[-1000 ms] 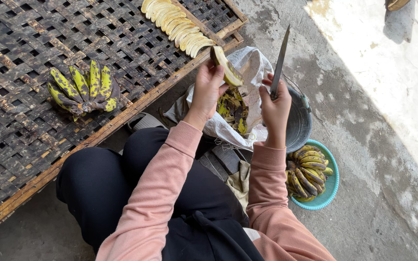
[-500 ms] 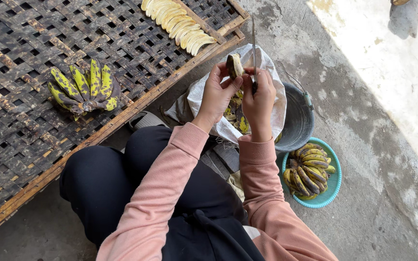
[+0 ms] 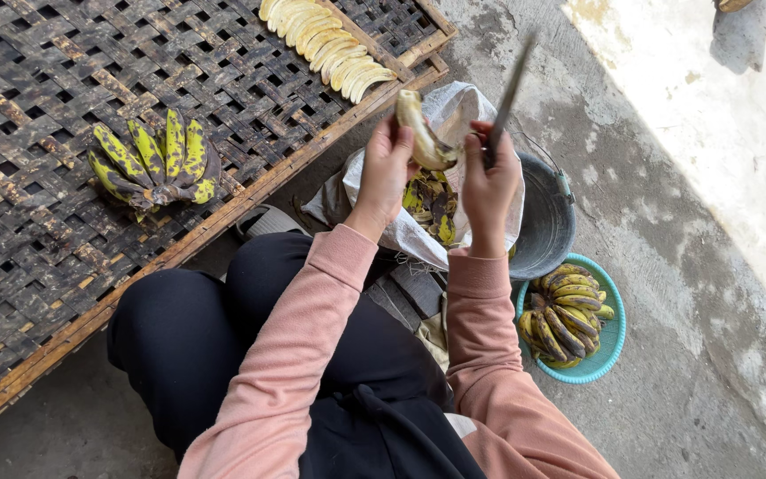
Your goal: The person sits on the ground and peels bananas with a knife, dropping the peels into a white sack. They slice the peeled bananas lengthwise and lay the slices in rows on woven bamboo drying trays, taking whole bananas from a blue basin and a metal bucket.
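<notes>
Pink sleeves and dark trousers fill the near part of the view, where the person sits low on the grey concrete ground. Just to the right of the right sleeve stands a teal basket holding bunches of yellow-black bananas. Beyond the knees lies a white plastic bag with dark peels inside it, and a dark grey bucket stands touching the bag on its right.

Above the bag, the left hand is closed around a partly peeled banana, which is pale, curved and held upright with its tip pointing far. The right hand is clamped on the handle of a knife; its blade points up and away, blurred, just right of the fruit. The two hands are close together, with the right thumb near the banana's lower end.

To the left, a woven bamboo tray with a wooden frame carries one bunch of green-yellow bananas. At its far end, a row of peeled bananas lies side by side.
</notes>
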